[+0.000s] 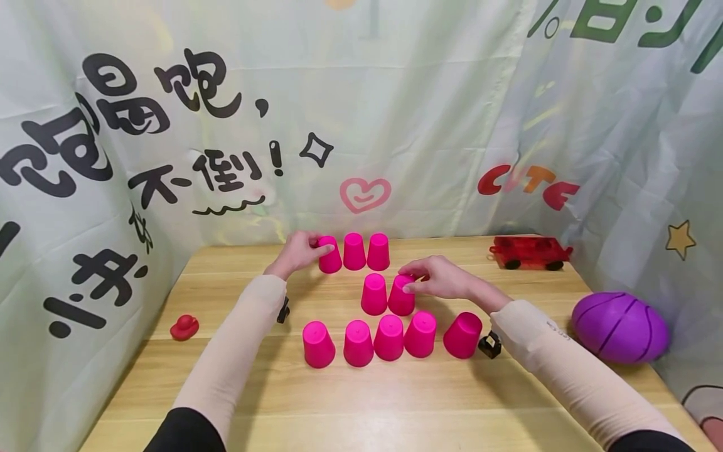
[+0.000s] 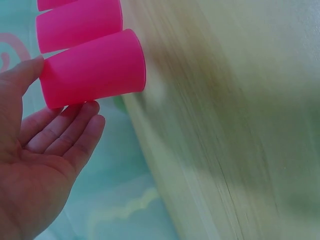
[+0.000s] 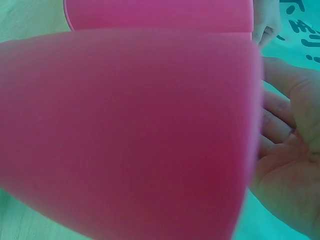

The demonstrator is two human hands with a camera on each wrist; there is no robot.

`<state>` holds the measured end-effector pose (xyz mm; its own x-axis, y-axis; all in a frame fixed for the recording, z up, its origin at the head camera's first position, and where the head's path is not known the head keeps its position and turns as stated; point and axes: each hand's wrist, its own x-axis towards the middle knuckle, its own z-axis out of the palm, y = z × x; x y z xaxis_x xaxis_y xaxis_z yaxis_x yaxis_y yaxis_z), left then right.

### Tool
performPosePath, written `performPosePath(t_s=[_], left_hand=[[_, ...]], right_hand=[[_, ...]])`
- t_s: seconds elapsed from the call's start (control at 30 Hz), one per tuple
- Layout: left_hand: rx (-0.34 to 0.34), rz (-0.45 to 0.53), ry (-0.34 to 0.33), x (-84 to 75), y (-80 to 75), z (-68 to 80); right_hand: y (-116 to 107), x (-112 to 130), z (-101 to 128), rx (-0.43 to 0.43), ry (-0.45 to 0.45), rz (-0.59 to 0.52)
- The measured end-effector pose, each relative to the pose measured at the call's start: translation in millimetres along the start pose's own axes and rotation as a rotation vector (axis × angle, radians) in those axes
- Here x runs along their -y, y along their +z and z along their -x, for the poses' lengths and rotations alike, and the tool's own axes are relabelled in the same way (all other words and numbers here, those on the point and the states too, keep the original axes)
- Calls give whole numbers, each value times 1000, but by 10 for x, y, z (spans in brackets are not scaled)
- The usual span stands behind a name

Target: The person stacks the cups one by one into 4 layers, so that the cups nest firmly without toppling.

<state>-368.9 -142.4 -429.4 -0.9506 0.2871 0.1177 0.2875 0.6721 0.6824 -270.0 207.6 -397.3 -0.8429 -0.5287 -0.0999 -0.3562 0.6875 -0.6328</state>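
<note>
Ten bright pink plastic cups stand upside down on the pale wooden table (image 1: 237,402), so none of them shows any contents. I take the pair of cups in the middle of the table as the landmark.

The right hand (image 1: 437,279) grips the right cup of that pair, the middle-right pink cup (image 1: 401,298), with thumb and fingers curled over its upturned base. In the right wrist view this cup (image 3: 130,135) fills most of the picture, with the hand (image 3: 290,170) at its closed end. Touching it on the left stands the middle-left pink cup (image 1: 374,294).

Behind the pair, toward the printed cloth backdrop (image 1: 395,113), three cups stand in a row. The left hand (image 1: 299,251) holds the leftmost of them, the far-left pink cup (image 1: 330,254), with fingers over its top and thumb at its side. In the left wrist view the thumb and fingertips touch that cup's closed end (image 2: 92,67). The far-middle pink cup (image 1: 354,251) and the far-right pink cup (image 1: 378,251) stand just beside it.

In front of the pair runs the front row of five pink cups (image 1: 390,339); its rightmost cup leans.

Well left of the pair lies a small red toy duck (image 1: 184,327). Far right of it, at the back, stands a red toy car (image 1: 531,253), and nearer the front a purple ball with dark lines (image 1: 620,327).
</note>
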Motion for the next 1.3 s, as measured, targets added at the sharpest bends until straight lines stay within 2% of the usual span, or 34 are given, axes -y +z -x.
performPosePath(t_s=[0.57,0.8,1.07,1.3], left_hand=[[21,6,-24,6,23,9],[27,30,-35,-50,-81,56],[-14,58,-17,-112,-261,222],[-9,65,33,-181,-298,496]], right_hand=[[15,-22,24,-10,17,-9],[15,-26,16,-16,-2,8],[8,-13,10,-13,9,8],[16,0,20,-9,13,5]])
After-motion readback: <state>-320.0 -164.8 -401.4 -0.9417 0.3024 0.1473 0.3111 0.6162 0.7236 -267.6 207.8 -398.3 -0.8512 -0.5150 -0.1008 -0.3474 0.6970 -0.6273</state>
